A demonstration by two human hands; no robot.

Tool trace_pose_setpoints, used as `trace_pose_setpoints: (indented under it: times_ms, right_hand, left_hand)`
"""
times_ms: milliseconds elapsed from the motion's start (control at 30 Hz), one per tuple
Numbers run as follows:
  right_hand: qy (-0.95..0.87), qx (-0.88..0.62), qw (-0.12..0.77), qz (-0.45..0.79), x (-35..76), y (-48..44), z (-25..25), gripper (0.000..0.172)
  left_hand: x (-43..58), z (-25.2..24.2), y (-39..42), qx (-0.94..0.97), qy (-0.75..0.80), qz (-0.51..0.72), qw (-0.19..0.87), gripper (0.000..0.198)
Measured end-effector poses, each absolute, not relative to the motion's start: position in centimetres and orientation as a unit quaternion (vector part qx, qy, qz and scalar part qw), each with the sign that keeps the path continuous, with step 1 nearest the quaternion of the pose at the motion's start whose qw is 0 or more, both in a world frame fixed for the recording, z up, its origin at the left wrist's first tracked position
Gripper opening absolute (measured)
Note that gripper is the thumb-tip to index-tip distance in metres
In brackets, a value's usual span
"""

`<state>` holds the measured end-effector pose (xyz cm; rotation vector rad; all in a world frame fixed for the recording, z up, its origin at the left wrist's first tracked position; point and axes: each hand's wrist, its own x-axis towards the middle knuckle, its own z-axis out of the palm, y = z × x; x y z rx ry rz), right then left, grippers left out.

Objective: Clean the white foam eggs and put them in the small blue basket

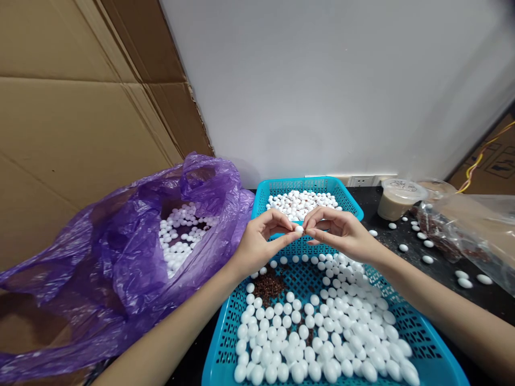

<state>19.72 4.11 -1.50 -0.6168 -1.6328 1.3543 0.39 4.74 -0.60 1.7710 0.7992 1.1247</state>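
Note:
My left hand (261, 240) pinches a small white ball (299, 229) between thumb and fingertips. Close against it, my right hand (336, 229) is closed on a tiny brown piece (304, 231) at the ball's right side. Both hands are above the far end of a blue basket (436, 335), which holds many white balls (293, 339) and a small heap of reddish-brown bits (269, 287). Behind the hands stands a second blue basket (350, 199) with more white balls (300, 202), partly hidden by the fingers.
A purple plastic bag (132, 257) with white balls inside lies open at the left, before a large cardboard sheet (60, 118). On the black table (372, 206) at the right are a lidded cup (396, 199), loose white balls and a clear bag (475, 225) near brown bits.

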Motion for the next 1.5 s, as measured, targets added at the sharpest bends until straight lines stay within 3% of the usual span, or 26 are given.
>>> trace_pose_setpoints:
  times_ms: [1200,1333,1500]
  right_hand:
    - [-0.707,-0.226,0.471,0.477,19.54,4.44,-1.97,0.006]
    - [-0.739,-0.243,0.479,0.408,19.65,4.42,-1.8,0.005]
    - [-0.783,-0.279,0.482,0.277,19.83,4.19,-1.41,0.001]
  left_hand:
    - [0.32,-0.66,4.57,0.717,0.33,0.451,0.416,0.017]
    - [0.47,-0.71,4.49,0.723,0.309,0.47,0.4,0.007]
    - [0.62,-0.71,4.51,0.729,0.274,0.488,0.394,0.013]
